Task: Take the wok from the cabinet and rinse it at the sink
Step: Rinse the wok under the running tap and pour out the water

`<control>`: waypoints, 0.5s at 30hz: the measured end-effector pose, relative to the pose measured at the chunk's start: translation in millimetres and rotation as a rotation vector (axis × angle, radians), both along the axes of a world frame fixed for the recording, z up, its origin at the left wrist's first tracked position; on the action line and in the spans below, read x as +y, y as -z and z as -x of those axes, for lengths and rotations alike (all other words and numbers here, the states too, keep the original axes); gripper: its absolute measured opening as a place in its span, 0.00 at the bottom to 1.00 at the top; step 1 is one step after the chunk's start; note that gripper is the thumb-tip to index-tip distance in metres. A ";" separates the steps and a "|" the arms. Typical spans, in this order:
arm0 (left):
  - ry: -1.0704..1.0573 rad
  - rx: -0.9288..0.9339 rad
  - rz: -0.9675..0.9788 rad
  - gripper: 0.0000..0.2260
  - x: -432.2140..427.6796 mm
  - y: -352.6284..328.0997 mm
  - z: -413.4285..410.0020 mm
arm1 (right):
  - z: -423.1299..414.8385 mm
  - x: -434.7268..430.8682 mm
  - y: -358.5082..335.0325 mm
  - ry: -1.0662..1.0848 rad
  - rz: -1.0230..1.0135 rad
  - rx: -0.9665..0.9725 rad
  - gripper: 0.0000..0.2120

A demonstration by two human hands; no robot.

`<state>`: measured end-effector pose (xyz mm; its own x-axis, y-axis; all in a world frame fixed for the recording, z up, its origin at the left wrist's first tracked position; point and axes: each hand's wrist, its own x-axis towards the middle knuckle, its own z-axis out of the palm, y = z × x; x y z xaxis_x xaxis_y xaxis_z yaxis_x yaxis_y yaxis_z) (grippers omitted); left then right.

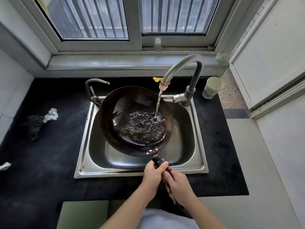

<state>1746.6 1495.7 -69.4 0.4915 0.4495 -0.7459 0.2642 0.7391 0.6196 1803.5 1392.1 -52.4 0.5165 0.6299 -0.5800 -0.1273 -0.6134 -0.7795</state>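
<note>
A dark round wok point(115, 106) hangs tilted over the steel sink point(198, 144), with rippling water pooled in its lower right part. A thin stream runs into it from the tall curved faucet point(184, 65). The wok's black handle point(158, 161) points toward me. My left hand point(154, 175) is wrapped around the handle close to the wok. My right hand point(179, 187) grips the same handle just behind it, hiding the handle's end.
A black counter point(49, 162) surrounds the sink. A small second tap point(94, 87) stands at the sink's back left. Stacked paper cups point(212, 87) lie at the back right. A dark scourer and crumpled tissue point(52, 114) lie on the left. A window is behind.
</note>
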 end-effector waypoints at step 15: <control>-0.016 -0.028 0.050 0.09 0.1 -7.8 31.1 | 34.5 1.7 -3.4 0.026 0.035 0.043 0.16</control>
